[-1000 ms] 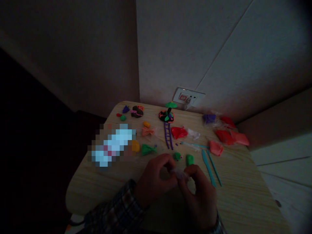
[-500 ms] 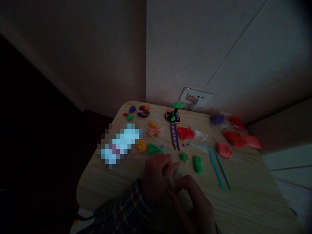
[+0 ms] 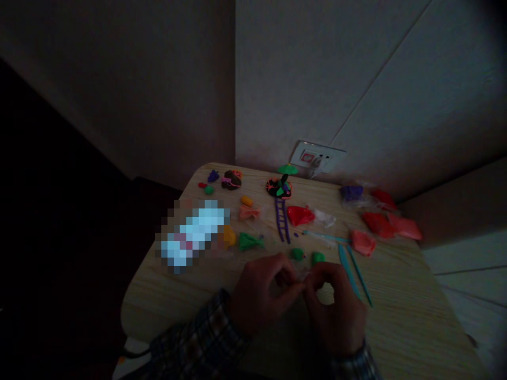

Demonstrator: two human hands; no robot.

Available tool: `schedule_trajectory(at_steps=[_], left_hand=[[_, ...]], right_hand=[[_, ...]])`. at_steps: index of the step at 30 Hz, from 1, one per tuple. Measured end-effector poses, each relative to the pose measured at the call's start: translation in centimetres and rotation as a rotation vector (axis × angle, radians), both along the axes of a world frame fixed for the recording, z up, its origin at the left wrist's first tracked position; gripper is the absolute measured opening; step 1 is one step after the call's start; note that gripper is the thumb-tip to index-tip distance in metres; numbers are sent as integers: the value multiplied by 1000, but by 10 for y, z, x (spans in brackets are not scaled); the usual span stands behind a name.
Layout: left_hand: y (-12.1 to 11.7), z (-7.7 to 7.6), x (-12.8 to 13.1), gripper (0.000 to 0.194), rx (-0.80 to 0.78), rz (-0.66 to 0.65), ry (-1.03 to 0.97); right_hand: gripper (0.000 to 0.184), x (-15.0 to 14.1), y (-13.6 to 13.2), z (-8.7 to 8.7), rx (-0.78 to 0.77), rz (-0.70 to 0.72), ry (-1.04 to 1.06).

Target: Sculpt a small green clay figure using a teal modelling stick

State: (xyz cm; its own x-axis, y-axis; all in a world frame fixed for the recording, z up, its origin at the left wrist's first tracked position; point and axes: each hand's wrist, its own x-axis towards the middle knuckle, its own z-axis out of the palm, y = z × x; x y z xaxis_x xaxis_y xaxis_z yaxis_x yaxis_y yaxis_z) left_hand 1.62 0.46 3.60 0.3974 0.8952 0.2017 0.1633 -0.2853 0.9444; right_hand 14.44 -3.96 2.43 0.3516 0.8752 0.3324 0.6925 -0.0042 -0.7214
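Note:
My left hand (image 3: 263, 290) and my right hand (image 3: 336, 306) meet above the near part of the table, each with thumb and fingers pinched together. Between the fingertips shows a bit of clear plastic wrap (image 3: 302, 274), dim and partly hidden by the fingers. Just beyond them lie a small green clay head (image 3: 298, 254) with an eye on it and a green clay lump (image 3: 318, 258), partly covered by my right hand. A green clay piece in wrap (image 3: 251, 241) is beyond my left hand.
A purple clay ladder (image 3: 282, 221) leads to a dark clay model with a green umbrella (image 3: 288, 169). Blue modelling tools (image 3: 358, 274) lie on the right, near red and pink clay packs (image 3: 379, 224). A pixelated bright object (image 3: 198, 232) is on the left. A wall socket (image 3: 317, 157) is behind.
Both hands have turned and shifted right, fingertips now pinched tip to tip over the plastic. My right hand has risen and now covers part of the green clay lump.

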Motion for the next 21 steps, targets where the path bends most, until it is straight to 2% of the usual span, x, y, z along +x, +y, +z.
schedule_trajectory(at_steps=[2,4,7,10,12,16,19,21], left_hand=[[-2,0,-1,6,47,-33,9],[-2,0,-4,13,69,-28,-10],[0,1,-7,22,108,24,-27],[5,0,-6,27,81,-70,-63],[8,-1,-5,20,4,-108,-98],[11,-3,-4,20,-156,-11,-103],[12,-2,-4,22,-194,-9,-72],[11,-2,-5,26,-184,-29,-58]], right_hand=[[4,1,-1,-2,-7,-4,42],[9,5,1,-2,-41,23,146],[20,14,4,3,-167,172,451],[27,17,8,8,-254,270,689],[26,16,9,11,-228,302,686],[10,15,9,17,-153,402,578],[14,18,8,23,-136,458,575],[9,18,7,25,-125,482,554]])
